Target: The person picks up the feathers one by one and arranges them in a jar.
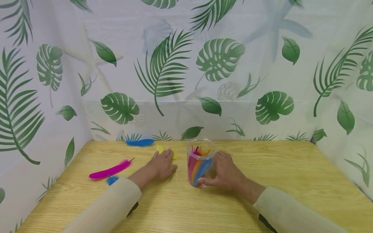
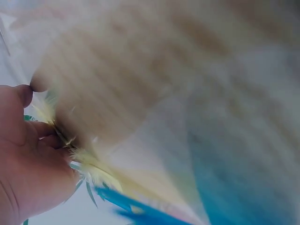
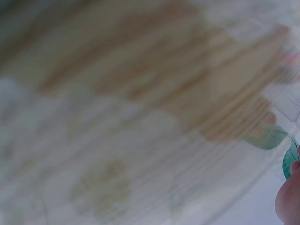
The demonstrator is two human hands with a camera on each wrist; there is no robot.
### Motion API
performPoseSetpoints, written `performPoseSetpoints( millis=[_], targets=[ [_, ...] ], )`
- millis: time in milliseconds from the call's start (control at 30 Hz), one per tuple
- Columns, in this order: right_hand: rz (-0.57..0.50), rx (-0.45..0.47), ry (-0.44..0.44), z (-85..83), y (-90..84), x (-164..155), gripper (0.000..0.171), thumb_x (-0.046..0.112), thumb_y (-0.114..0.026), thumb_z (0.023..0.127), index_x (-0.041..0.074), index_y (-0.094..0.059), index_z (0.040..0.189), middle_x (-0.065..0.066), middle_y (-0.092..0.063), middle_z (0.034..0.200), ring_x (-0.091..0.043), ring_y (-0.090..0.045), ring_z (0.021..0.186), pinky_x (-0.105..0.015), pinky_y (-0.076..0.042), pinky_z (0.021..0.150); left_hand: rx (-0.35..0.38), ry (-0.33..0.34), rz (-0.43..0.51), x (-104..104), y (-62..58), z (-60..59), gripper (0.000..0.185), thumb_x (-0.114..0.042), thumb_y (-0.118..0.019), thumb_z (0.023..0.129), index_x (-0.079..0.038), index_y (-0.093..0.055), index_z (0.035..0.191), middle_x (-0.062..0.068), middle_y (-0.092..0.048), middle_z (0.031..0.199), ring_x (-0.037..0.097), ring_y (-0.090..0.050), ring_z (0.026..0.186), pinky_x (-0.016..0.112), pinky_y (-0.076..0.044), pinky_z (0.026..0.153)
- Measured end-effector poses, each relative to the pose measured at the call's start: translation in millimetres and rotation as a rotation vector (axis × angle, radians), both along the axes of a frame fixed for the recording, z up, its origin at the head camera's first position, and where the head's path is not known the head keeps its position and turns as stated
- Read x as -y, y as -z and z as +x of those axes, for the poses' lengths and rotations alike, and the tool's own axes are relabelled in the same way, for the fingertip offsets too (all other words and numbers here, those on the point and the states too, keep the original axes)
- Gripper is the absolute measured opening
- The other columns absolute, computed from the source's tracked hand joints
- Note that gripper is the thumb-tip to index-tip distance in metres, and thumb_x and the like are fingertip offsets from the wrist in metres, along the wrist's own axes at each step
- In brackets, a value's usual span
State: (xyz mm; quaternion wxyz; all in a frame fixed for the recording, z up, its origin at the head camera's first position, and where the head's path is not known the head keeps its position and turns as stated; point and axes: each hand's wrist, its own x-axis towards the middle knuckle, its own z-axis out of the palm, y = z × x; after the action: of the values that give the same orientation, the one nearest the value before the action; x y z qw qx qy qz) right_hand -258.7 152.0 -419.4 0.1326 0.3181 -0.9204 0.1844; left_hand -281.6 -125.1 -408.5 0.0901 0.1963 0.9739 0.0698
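In the head view, the work is judged to be partway along: a bundle of feathers [image 1: 198, 169] has been stood in a clear cup [image 1: 201, 157], while four are left outside it on the table [image 1: 180, 207]. The cup is set upright near the middle and is held by the right hand [image 1: 227, 170], its fingers wrapped about the side, with the thumb in front. A yellow feather [image 1: 175, 156] is partly covered by the left hand [image 1: 161, 164]; its fingers are laid over it, the thumb held apart — no firm pinch can be made out. Well to the left, a long pink feather [image 1: 112, 170] and a small, fluffy blue feather [image 1: 112, 180] are seen, and a longer blue plume [image 1: 140, 142] is laid by the leaf-printed cloth [image 1: 180, 119]. The cup is smooth, rounded plastic; the table is pale, straight-grained wood.

In the left wrist view, a thin quill and wispy yellow down are shown against the fingers; the blue at the bottom is too blurred to be told further.

In the right wrist view, mostly blurred wood grain and cloth are shown; the fingers' grip cannot be told there.
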Motion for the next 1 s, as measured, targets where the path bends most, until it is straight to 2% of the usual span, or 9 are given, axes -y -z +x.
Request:
performPoseSetpoints(
  millis=[267, 433, 567, 767, 1000],
  targets=[
    [-0.010, -0.001, 0.006, -0.5, 2.0, -0.1, 0.081, 0.060, -0.076, 0.076, 0.015, -0.051, 0.138, -0.001, -0.062, 0.129, -0.024, -0.049, 0.119, -0.054, -0.034, 0.107, -0.035, 0.035, -0.007, 4.6, 1.2, 7.4, 0.059, -0.033, -0.040, 0.107, 0.002, -0.031, 0.153, 0.017, -0.027, 0.162, 0.032, -0.026, 0.151, 0.055, -0.011, 0.123],
    [0.006, 0.005, 0.053, -0.2, 0.9, 0.9, 0.084, 0.066, -0.074, 0.076, 0.012, -0.051, 0.136, -0.002, -0.062, 0.121, -0.026, -0.050, 0.117, -0.056, -0.030, 0.107, -0.064, 0.051, 0.015, 11.2, 0.4, 9.0, 0.053, -0.027, -0.044, 0.106, 0.002, -0.038, 0.150, 0.017, -0.035, 0.159, 0.031, -0.033, 0.148, 0.056, -0.011, 0.122],
    [0.015, 0.017, 0.100, 1.5, -1.4, 0.4, 0.087, 0.068, -0.074, 0.074, 0.010, -0.051, 0.135, -0.004, -0.062, 0.118, -0.028, -0.050, 0.116, -0.056, -0.028, 0.107, -0.138, 0.080, 0.031, 12.5, 1.0, 7.6, 0.048, -0.025, -0.050, 0.104, 0.003, -0.048, 0.143, 0.019, -0.046, 0.151, 0.034, -0.044, 0.141, 0.053, -0.019, 0.121],
    [0.024, 0.027, 0.102, 1.2, -0.8, 0.2, 0.087, 0.070, -0.071, 0.076, 0.010, -0.050, 0.135, -0.003, -0.061, 0.117, -0.027, -0.048, 0.115, -0.054, -0.027, 0.107, -0.301, 0.139, 0.006, 10.6, 3.8, 3.9, 0.032, -0.024, -0.058, 0.101, -0.001, -0.064, 0.123, 0.016, -0.063, 0.132, 0.038, -0.061, 0.120, 0.049, -0.040, 0.111],
    [0.023, 0.013, 0.111, 1.2, 1.5, -0.5, 0.087, 0.071, -0.070, 0.075, 0.008, -0.052, 0.133, -0.004, -0.061, 0.114, -0.027, -0.049, 0.113, -0.055, -0.027, 0.107, -0.365, 0.201, -0.066, 8.9, 6.7, 1.8, 0.022, -0.021, -0.058, 0.101, -0.004, -0.066, 0.113, 0.011, -0.069, 0.121, 0.030, -0.066, 0.113, 0.047, -0.045, 0.107]
  ],
)
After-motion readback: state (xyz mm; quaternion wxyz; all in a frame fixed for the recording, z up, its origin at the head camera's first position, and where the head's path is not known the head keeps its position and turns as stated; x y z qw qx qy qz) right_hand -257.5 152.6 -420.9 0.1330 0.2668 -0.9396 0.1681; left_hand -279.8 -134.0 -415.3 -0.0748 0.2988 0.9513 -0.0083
